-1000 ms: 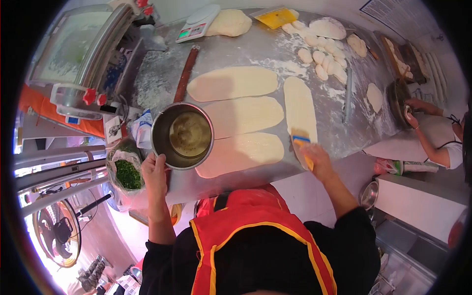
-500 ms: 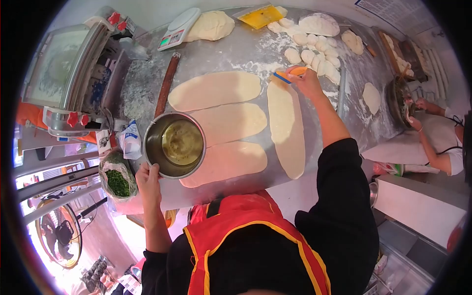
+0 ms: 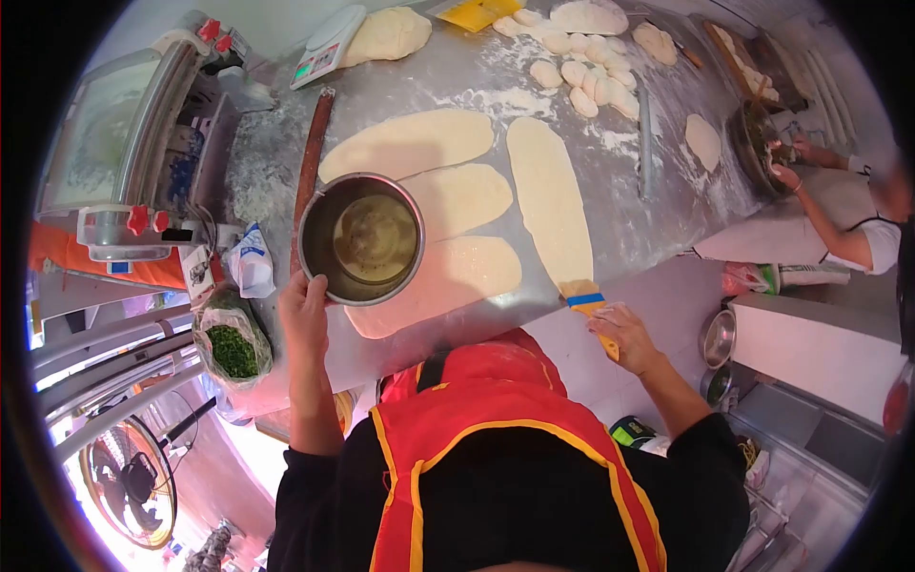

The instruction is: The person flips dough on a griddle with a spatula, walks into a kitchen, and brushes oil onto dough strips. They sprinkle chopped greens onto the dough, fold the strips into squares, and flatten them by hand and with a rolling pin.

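Note:
My left hand [image 3: 303, 310] grips the rim of a metal pot [image 3: 310, 224] that holds a yellowish liquid with dark specks. The pot is over the left ends of the dough sheets. My right hand [image 3: 624, 336] is closed round the orange handle of a brush [image 3: 585, 299] with a blue band. Its bristles touch the near end of a long upright dough strip [image 3: 548, 191]. Three flat dough sheets [image 3: 419, 138] lie side by side, left of that strip, the lower two partly hidden by the pot.
A wooden rolling pin [image 3: 316, 143] lies left of the dough. Further back are a scale [image 3: 329, 46], a large dough lump [image 3: 388, 36] and several dough pieces [image 3: 581, 81]. Chopped greens [image 3: 232, 351] fill a bag at left. Another person's hands [image 3: 789, 172] work at a bowl on the right.
My right hand and the brush have moved from the strip's far end to its near end. The pot has shifted slightly up and right. The camera view has shifted a little.

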A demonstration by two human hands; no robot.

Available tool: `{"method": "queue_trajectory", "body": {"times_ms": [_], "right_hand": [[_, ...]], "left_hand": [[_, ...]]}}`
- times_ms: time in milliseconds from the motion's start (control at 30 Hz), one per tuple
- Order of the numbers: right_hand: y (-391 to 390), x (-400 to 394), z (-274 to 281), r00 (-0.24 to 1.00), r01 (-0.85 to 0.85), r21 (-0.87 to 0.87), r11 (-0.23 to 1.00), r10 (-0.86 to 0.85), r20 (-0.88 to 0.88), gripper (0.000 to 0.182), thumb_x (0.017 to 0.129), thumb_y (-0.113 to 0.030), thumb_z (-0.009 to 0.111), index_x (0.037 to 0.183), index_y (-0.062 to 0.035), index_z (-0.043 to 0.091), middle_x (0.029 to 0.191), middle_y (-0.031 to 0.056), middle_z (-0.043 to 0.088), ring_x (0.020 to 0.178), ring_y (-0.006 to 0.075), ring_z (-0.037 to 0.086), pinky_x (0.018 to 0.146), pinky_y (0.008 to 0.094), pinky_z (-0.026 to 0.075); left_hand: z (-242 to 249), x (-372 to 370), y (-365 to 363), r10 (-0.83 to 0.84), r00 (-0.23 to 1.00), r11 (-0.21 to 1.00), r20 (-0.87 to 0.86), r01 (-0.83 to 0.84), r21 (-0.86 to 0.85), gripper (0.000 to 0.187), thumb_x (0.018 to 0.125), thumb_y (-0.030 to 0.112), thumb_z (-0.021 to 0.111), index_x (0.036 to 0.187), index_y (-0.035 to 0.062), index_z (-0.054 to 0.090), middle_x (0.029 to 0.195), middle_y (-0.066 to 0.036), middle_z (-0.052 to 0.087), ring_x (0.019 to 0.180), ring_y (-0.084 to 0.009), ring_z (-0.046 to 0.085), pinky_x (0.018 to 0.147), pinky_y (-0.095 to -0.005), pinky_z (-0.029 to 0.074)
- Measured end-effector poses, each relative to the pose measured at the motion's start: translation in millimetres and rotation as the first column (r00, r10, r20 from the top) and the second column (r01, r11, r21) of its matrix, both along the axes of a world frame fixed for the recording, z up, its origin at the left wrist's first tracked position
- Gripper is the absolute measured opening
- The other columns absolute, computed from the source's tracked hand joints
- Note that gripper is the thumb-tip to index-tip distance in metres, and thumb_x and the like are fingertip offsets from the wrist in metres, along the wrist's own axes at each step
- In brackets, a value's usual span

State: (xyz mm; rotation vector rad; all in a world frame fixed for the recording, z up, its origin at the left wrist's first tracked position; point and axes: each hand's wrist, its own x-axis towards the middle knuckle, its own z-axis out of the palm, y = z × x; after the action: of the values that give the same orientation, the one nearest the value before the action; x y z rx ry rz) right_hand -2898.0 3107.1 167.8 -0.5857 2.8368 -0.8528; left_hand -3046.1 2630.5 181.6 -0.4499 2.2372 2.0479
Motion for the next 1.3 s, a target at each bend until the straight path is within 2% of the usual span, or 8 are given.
{"method": "queue_trajectory", "body": {"times_ms": [133, 367, 500, 633, 833, 933, 1133, 1300], "right_hand": [[13.1, -42.4, -8.5, 0.997, -0.030, -0.095, 0.995, 0.036, 0.067, 0.031, 0.069, 0.005, 0.066, 0.095, -0.0113, 0.067, 0.102, 0.0092, 0.065, 0.097, 0.0300, 0.061, 0.081, 0.0393, 0.049], [2.7, -238.1, -7.6, 0.921, 0.377, -0.224, 0.899, -0.338, 0.195, 0.009, 0.082, -0.008, 0.066, 0.088, -0.0028, 0.067, 0.081, 0.0022, 0.066, 0.072, 0.0095, 0.057, 0.067, 0.0264, 0.047], [-24.2, -289.9, 1.5, 0.913, 0.326, -0.482, 0.813, -0.403, -0.062, 0.010, 0.084, -0.009, 0.066, 0.089, -0.0015, 0.068, 0.083, 0.0015, 0.066, 0.073, 0.0089, 0.057, 0.067, 0.0245, 0.047], [-134.1, -263.7, 80.9, 0.982, 0.108, -0.791, 0.602, -0.188, -0.008, 0.011, 0.085, -0.006, 0.064, 0.094, -0.0005, 0.065, 0.081, 0.0056, 0.066, 0.076, 0.0113, 0.060, 0.069, 0.0258, 0.048], [-269.7, -286.6, 81.1, 0.989, -0.133, -0.558, 0.819, 0.077, -0.122, 0.015, 0.082, -0.012, 0.068, 0.092, -0.0019, 0.064, 0.081, 0.0141, 0.064, 0.073, 0.0258, 0.064, 0.067, 0.0353, 0.051], [-309.9, -319.1, 57.5, 0.961, -0.201, -0.453, 0.869, 0.086, -0.261, 0.022, 0.081, -0.012, 0.070, 0.098, -0.0028, 0.062, 0.082, 0.0169, 0.064, 0.073, 0.0312, 0.063, 0.067, 0.0378, 0.050], [-285.6, -334.6, 59.3, 0.953, -0.099, -0.614, 0.783, -0.103, -0.285, 0.031, 0.080, -0.010, 0.068, 0.110, -0.0042, 0.060, 0.091, 0.0146, 0.064, 0.079, 0.0267, 0.064, 0.072, 0.0347, 0.051], [-200.4, -357.2, -16.1, 0.959, 0.246, -0.329, 0.911, -0.278, -0.052, 0.032, 0.080, -0.007, 0.066, 0.111, -0.0045, 0.059, 0.092, 0.0119, 0.065, 0.079, 0.0234, 0.065, 0.072, 0.0328, 0.051]], "left_hand": [[0.7, 7.0, -0.1, -0.027, 1.000, 0.999, 0.009, 0.027, 0.034, 0.014, 0.090, 0.005, 0.052, 0.089, -0.0052, 0.062, 0.077, -0.005, 0.064, 0.064, -0.0079, 0.058, 0.060, -0.0233, 0.050], [-6.9, 26.3, -2.2, 0.028, 0.999, 0.999, 0.020, -0.027, -0.039, 0.015, 0.089, 0.005, 0.053, 0.081, -0.0039, 0.062, 0.072, -0.003, 0.062, 0.061, -0.0082, 0.057, 0.056, -0.0235, 0.048], [-15.7, 30.9, 7.9, 0.130, 0.991, 0.982, -0.032, -0.133, -0.131, 0.018, 0.086, 0.007, 0.056, 0.071, -0.0017, 0.058, 0.064, -0.003, 0.058, 0.056, -0.0097, 0.055, 0.051, -0.0254, 0.045], [-31.5, 13.6, 14.5, 0.218, 0.974, 0.953, -0.064, -0.226, -0.200, 0.025, 0.080, 0.011, 0.060, 0.060, -0.0011, 0.050, 0.054, -0.007, 0.051, 0.051, -0.0124, 0.053, 0.048, -0.0296, 0.044], [-9.9, -45.3, 0.8, 0.292, 0.956, 0.932, 0.005, -0.284, -0.226, 0.016, 0.083, 0.010, 0.057, 0.070, 0.0003, 0.058, 0.069, -0.004, 0.058, 0.060, -0.0107, 0.053, 0.053, -0.0257, 0.043], [-6.2, -80.8, -21.8, 0.402, 0.915, 0.916, -0.022, -0.402, 0.006, 0.020, 0.083, 0.010, 0.056, 0.067, -0.0024, 0.056, 0.062, -0.008, 0.056, 0.053, -0.0143, 0.055, 0.046, -0.0284, 0.046], [-16.5, -135.0, -80.9, 0.444, 0.889, 0.896, -0.111, -0.442, 0.041, 0.016, 0.086, 0.006, 0.052, 0.074, -0.0024, 0.057, 0.071, -0.009, 0.061, 0.058, -0.0177, 0.062, 0.056, -0.0296, 0.058], [-48.6, -178.7, -123.0, 0.492, 0.861, 0.871, -0.131, -0.489, 0.052, 0.018, 0.086, 0.008, 0.056, 0.072, -0.0033, 0.056, 0.071, -0.008, 0.058, 0.060, -0.0175, 0.061, 0.053, -0.0313, 0.057]]}}
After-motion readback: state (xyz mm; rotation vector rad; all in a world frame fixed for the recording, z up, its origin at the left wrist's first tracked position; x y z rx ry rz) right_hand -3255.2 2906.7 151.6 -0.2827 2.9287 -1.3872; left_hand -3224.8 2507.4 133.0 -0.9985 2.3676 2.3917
